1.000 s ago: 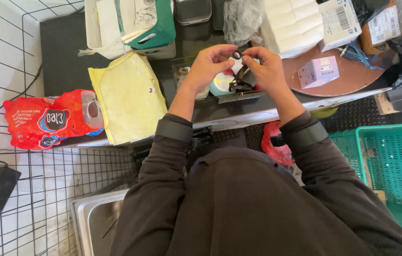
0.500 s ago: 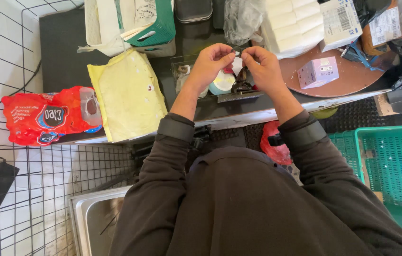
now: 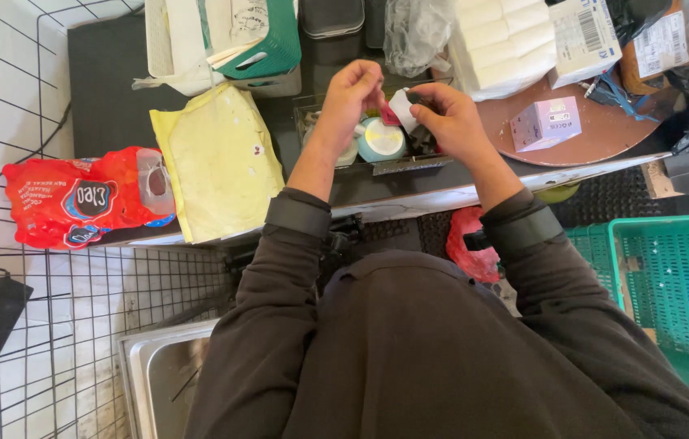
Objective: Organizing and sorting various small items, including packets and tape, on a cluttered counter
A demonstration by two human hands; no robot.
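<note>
Together, left hand (image 3: 354, 91) and right hand (image 3: 450, 119) pinch a small white piece (image 3: 401, 107).

Two green baskets (image 3: 670, 293) (image 3: 267, 45) (perhaps more), one red bag (image 3: 76, 203).

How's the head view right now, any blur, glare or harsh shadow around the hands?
Head view: even, soft light with no hard shadows; the left hand and right hand are fairly sharp, but the small white piece between them is too small to make out; mild sheen on the red bag; straight grid lines bow near the left edge.
</note>
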